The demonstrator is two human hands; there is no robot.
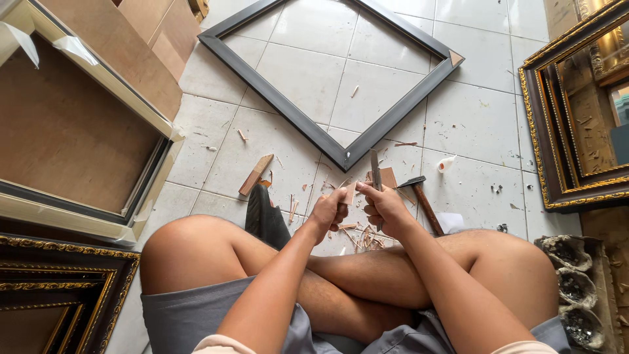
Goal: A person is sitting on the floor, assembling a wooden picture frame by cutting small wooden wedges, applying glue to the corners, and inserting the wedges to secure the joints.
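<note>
Wood chip (350,193) pinched in the left hand (327,211) — right hand (385,206) clenched round a knife (375,169), mid-whittle; next stroke wants care — blade near fingers.

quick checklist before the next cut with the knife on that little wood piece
1. Right hand gripping the knife: ok, blade points up and away.
2. Left hand holding the small wood piece: ok.
3. Left fingers clear of the blade edge: cannot tell, the hands sit close together.
4. Legs clear below the cut: not ok, bare crossed legs lie right under the hands.
5. Hammer out of the way: ok, on the floor beside the right hand.
6. Dark frame clear: ok, its corner lies beyond the hands.
</note>
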